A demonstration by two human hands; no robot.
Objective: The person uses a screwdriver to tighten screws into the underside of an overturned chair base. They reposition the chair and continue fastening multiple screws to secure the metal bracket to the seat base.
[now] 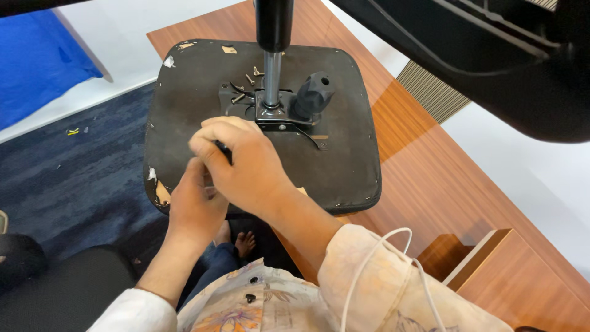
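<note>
Chair seat (344, 123), upturned, is being worked on: right hand (243, 163) closing round a dark tool (223, 150) just below the mounting plate (279, 117), left hand (193, 206) curled beneath it, loose screws (249, 77) lying beyond.

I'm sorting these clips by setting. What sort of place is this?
Probably an office or furniture workroom: an upturned chair seat lies on a wooden desk, loose screws rest on it, and blue carpet covers the floor.

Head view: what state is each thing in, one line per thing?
Chair seat: upside down on the wooden table.
Metal column: standing upright from the seat's bracket.
Black knob: on the bracket, tilted.
Loose screws: lying on the seat.
Right hand: closed on a dark tool.
Left hand: beneath the right, on the seat.
</note>
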